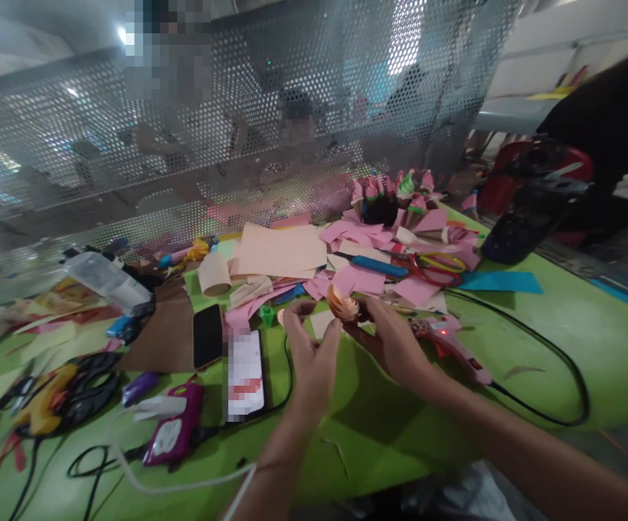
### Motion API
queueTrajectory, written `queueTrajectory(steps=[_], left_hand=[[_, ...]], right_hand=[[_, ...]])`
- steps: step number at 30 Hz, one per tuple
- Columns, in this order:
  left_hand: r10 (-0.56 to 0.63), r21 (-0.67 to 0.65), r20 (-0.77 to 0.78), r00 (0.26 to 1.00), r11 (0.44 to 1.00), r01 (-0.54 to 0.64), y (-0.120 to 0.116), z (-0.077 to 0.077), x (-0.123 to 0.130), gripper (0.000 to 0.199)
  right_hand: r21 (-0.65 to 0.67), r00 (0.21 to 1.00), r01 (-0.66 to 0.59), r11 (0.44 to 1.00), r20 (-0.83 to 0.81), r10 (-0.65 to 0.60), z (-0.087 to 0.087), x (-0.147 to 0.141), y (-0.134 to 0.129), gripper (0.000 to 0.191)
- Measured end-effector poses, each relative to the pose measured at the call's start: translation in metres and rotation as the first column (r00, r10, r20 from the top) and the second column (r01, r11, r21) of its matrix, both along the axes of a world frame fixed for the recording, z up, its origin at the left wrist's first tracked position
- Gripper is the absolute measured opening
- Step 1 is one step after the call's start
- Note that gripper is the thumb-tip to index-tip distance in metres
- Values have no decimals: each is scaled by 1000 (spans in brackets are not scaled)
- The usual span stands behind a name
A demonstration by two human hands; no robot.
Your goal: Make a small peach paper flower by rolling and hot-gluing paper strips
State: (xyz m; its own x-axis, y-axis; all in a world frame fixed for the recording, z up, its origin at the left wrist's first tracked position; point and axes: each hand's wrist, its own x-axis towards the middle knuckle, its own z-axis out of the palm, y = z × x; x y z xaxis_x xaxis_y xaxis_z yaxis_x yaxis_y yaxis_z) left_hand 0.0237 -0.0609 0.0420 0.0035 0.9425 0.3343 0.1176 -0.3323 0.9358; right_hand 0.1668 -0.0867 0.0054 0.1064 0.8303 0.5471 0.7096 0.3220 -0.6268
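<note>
A peach-coloured paper swirl (342,305), shaped like whipped cream, is held above the green table in the fingers of my right hand (387,336). My left hand (310,354) is beside it, thumb and fingers apart, with the thumb tip close to the swirl's lower edge. I cannot tell if the thumb touches it. A small pale piece shows at the left fingertips, too small to name. Right of my hands lies a pink hot glue gun (463,351) with a red light on. A small green folded paper piece (266,314) lies left of my left hand.
Peach paper sheets (284,250), pink scraps, a blue cutter (380,265) and red-handled scissors (436,271) lie behind. Paper ice-cream cones (379,189) stand at the back. Left are two phones (207,336), a purple power strip (176,427), cables and a yellow-black glue gun (48,401).
</note>
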Motion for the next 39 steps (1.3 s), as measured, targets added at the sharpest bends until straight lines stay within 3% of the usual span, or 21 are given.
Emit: queueTrajectory(steps=[3, 7, 12, 25, 39], left_hand=[[23, 363, -350, 936, 925, 113, 0, 4, -6, 13], [144, 501, -539, 830, 847, 179, 2, 4, -8, 18], [205, 522, -590, 781, 835, 175, 6, 1, -8, 17], [191, 489, -633, 750, 850, 196, 6, 3, -8, 8], [211, 481, -612, 762, 864, 147, 3, 5, -6, 7]], right_hand=[[29, 999, 2, 1000, -47, -1, 1, 0, 1, 19], [34, 997, -13, 999, -81, 15, 2, 0, 0, 13], [-12, 998, -1, 1000, -58, 1, 3, 1, 0, 11], [50, 995, 64, 997, 79, -68, -2, 1, -1, 20], [75, 989, 52, 996, 136, -61, 0, -1, -3, 21]])
